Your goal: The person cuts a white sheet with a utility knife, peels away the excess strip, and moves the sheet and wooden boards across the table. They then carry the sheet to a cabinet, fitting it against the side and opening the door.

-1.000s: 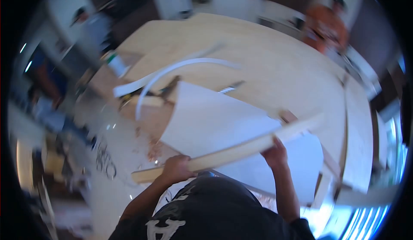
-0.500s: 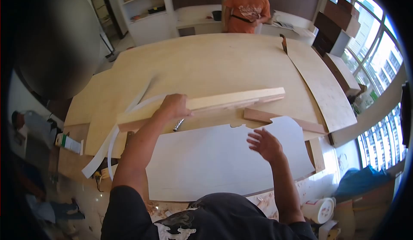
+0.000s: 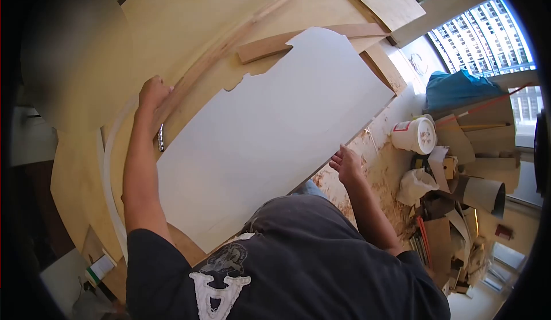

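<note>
My left hand (image 3: 154, 93) is closed around a long wooden batten (image 3: 213, 54) near its lower end. The batten slants up and away across the pale plywood surface (image 3: 183, 18). A large white sheet (image 3: 275, 122), notched along its far edge, lies between my hands. Beside its lower right edge is my right hand (image 3: 348, 165), fingers loosely stretched and holding nothing; contact with the edge cannot be made out. A shorter reddish wooden piece (image 3: 255, 51) rests beyond the sheet, partly covered by it. Just below my left hand lies a small shiny metal rod (image 3: 161, 138).
A curved white strip (image 3: 108, 168) runs along the left. Wood shavings (image 3: 376, 191) litter the floor at right, where a white bucket (image 3: 412, 135), a blue plastic sheet (image 3: 462, 90), a white bag (image 3: 418, 185) and offcuts (image 3: 436, 242) stand or lie.
My view has turned down and to the right. My left hand still grips the batten, which appears tilted more steeply. My right hand has moved from above the white sheet to its near edge.
</note>
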{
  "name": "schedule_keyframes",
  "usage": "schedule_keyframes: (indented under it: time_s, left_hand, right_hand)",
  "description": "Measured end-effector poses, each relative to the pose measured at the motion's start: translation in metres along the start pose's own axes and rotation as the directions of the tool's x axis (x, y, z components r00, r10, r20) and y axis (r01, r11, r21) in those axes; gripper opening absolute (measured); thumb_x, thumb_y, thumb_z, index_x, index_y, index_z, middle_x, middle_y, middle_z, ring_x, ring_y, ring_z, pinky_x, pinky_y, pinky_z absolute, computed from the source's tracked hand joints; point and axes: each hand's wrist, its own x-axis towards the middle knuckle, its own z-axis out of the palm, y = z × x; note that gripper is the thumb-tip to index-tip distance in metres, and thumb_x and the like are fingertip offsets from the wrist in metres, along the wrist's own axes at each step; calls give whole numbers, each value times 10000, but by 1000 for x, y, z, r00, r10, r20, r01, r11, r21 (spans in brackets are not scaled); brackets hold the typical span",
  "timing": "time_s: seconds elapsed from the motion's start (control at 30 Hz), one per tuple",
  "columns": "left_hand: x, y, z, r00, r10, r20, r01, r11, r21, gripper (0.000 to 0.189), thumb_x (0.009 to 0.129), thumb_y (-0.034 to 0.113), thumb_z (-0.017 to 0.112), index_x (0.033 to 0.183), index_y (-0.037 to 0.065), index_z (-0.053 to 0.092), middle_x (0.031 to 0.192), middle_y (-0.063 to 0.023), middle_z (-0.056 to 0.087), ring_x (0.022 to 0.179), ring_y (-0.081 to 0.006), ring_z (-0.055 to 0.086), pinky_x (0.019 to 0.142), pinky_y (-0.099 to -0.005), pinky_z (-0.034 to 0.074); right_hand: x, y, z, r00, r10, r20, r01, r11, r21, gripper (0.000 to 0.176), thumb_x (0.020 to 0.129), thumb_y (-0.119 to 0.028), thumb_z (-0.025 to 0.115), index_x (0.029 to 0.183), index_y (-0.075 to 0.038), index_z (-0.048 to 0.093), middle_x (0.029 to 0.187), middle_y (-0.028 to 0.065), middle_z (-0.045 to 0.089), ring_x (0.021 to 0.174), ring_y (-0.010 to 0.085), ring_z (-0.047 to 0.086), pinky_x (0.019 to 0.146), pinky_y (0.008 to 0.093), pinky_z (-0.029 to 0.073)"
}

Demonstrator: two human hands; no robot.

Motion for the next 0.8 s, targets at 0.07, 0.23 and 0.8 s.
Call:
schedule_keyframes:
  time_s: [0.07, 0.23, 0.8]
  left_hand:
    - [-29, 49, 2, 878, 105, -467, -103, 994, 31, 364, 778, 272, 757, 983, -10, 655, 958, -201, 675, 882, -374, 646, 773, -440, 520]
    - [-127, 209, 44, 731, 372, -572, -594, 760, -265, 448, 708, 130, 772, 1116, 45, 608, 1120, -190, 629, 1069, -376, 594, 912, -443, 480]
    - [-47, 277, 21, 949, 75, 307, -83, 997, 11, 426, 729, 304, 753, 1069, 54, 695, 1022, -148, 724, 983, -310, 686, 850, -411, 536]
  right_hand:
    - [-10, -17, 15, 998, -28, -51, 24, 997, -79, 400, 941, -293, 624, 1180, 12, 527, 1060, 123, 619, 865, 243, 651, 707, 391, 549]
    - [6, -29, 18, 998, 56, 29, -54, 997, -53, 445, 932, -314, 639, 1208, 20, 535, 1089, 171, 643, 935, 289, 684, 754, 463, 581]
    - [66, -3, 21, 995, 22, 99, -39, 984, 175, 528, 910, -208, 658, 1280, 85, 423, 1219, 203, 558, 1066, 334, 617, 887, 528, 509]
